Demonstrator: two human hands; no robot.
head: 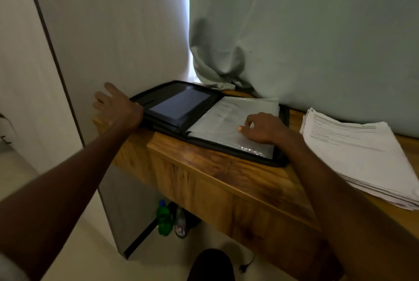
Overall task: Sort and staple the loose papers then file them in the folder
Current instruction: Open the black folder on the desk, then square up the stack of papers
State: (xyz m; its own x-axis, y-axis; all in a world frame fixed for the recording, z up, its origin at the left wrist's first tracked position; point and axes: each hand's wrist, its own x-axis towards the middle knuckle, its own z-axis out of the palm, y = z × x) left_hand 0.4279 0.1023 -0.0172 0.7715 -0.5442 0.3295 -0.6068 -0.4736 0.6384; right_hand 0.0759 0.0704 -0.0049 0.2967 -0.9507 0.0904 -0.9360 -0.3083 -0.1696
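A black zip folder [174, 101] lies open on the wooden desk [226, 174]. Its left half shows a dark pocket panel; its right half holds clear plastic sleeves [229, 117] with paper inside. My left hand [118, 108] rests with spread fingers at the folder's left edge, by the desk's corner. My right hand [265, 127] lies on the top plastic sleeve, fingers loosely curled, thumb and forefinger close together at the sheet's surface. A thick stack of loose printed papers [362, 156] sits to the right of the folder, near the desk's front edge.
A pale wall panel stands left of the desk and a grey-green curtain [294, 42] hangs behind it, its hem bunched by the folder's back edge. Below the desk stand a green bottle [164, 219] and a clear bottle [180, 224]. A cable plug lies on the floor.
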